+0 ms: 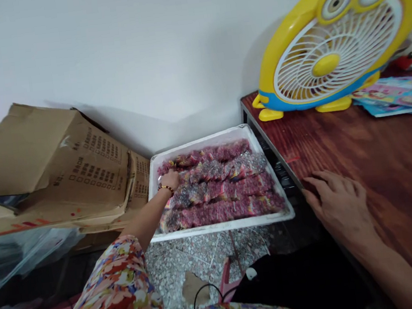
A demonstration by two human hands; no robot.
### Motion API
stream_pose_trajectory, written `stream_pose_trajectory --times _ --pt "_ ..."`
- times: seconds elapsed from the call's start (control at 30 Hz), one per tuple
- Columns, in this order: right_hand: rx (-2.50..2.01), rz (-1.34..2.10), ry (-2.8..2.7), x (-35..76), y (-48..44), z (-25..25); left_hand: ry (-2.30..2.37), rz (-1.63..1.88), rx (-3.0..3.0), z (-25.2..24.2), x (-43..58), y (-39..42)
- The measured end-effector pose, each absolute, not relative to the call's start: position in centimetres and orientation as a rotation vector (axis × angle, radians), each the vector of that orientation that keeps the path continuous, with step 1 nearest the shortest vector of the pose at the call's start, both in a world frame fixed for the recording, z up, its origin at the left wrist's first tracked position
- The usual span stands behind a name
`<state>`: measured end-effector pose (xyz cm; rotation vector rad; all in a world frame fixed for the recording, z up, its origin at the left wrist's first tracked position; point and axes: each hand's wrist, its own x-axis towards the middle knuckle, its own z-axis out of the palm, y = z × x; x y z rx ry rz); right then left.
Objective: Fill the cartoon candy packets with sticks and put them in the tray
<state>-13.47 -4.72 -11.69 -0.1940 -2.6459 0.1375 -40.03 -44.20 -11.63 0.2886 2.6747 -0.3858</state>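
A white shallow tray (pixel 221 230) holds several long rows of small clear-wrapped packets (pixel 229 189), pinkish-red and silvery grey with bits of yellow. Into its left side reaches my left hand (pixel 170 180), a beaded bracelet on the wrist. Those fingers are curled down at the left end of the upper rows; their tips, and whatever they pinch, are hidden. On the right, my right hand (pixel 342 208) lies palm down across the near edge of the reddish-brown wooden table (pixel 390 162). Its fingers are loosely spread and hold nothing.
Cardboard boxes (pixel 79 165) stand left of the tray, with a clear plastic bag (pixel 30 254) below them. A yellow fan (pixel 329 54) and a stack of colourful printed packets (pixel 396 93) are on the table. Behind the tray rises a white wall (pixel 133 53). Speckled floor (pixel 170 264) shows below.
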Motion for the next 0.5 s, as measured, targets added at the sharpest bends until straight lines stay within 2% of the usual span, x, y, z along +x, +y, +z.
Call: stream_pose_trajectory --times 0.13,0.4,0.5 --pt "-0.190 0.143 -2.648 -13.5 -4.7 -11.6 2.703 -0.424 0.259 -11.8 -39.9 -44.0" --pt "-0.197 0.214 -2.663 -13.5 -4.8 -11.2 2.745 -0.486 0.247 -7.3 -41.9 -46.5" --pt "-0.188 0.178 -2.673 -13.4 -4.7 -11.2 2.773 -0.507 0.270 -7.8 -41.4 -45.6"
